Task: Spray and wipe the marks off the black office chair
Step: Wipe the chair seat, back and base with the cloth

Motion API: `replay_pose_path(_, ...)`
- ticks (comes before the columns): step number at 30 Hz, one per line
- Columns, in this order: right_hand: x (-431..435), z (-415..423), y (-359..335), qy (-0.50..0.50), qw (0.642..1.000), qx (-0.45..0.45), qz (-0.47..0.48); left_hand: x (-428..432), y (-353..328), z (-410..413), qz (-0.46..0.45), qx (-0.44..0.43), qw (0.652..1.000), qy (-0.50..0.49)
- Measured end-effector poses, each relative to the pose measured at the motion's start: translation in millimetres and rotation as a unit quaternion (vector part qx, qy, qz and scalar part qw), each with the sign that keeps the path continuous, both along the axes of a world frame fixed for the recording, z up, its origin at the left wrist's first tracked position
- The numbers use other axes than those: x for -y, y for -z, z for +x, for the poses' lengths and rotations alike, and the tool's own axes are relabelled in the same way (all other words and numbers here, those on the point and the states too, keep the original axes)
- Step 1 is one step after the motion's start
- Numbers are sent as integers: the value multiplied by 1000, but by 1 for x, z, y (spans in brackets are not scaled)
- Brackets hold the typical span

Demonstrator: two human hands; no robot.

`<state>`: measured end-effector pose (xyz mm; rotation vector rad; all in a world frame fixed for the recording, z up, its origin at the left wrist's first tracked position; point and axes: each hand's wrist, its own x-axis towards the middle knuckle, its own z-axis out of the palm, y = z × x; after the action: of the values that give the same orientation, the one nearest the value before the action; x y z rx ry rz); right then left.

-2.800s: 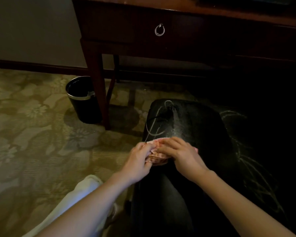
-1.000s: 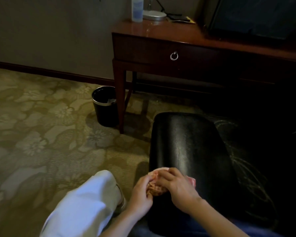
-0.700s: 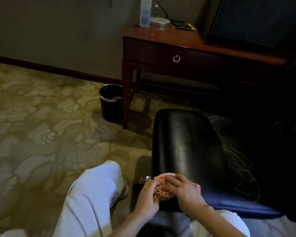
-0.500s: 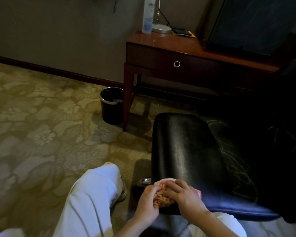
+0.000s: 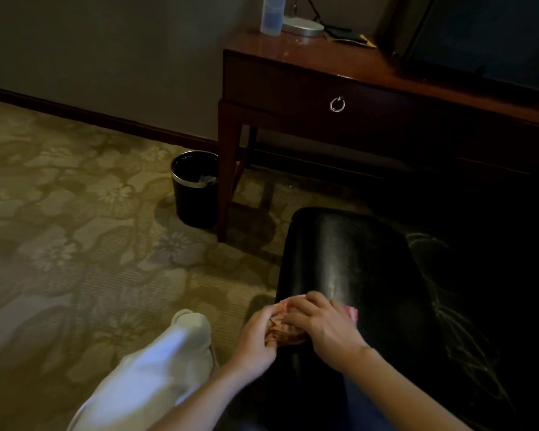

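The black office chair fills the lower right, its padded arm shiny and free of marks. Pale scribbled marks cover the darker seat to the right. A pink crumpled cloth lies on the near end of the arm. My left hand pinches its left side. My right hand grips it from above, hiding most of the cloth. A spray bottle stands on the far desk.
A dark wooden desk with a ring-pull drawer stands behind the chair, a lamp base and a dark screen on top. A black waste bin sits by the desk leg on patterned carpet. My leg in white trousers is at lower left.
White marks and spray on the chair arm, seen 2.8 s ago, are gone. Both hands with the cloth have moved to the arm's near end and stayed there; the view tilted up.
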<state>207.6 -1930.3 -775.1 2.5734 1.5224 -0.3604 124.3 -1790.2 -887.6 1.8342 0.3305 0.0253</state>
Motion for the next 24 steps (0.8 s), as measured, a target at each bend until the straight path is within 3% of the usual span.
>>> replay_pose_path(5, -35, 87, 16, 13, 999, 33, 7, -38, 0, 90, -72, 5, 997, 12)
replay_pose_path(14, -90, 239, 19, 76, 994, 69, 31, -91, -14, 260, -8, 25, 1000, 13)
replay_pose_path(24, -96, 287, 28, 91, 993, 44, 67, -102, -20, 285, -49, 14, 997, 54)
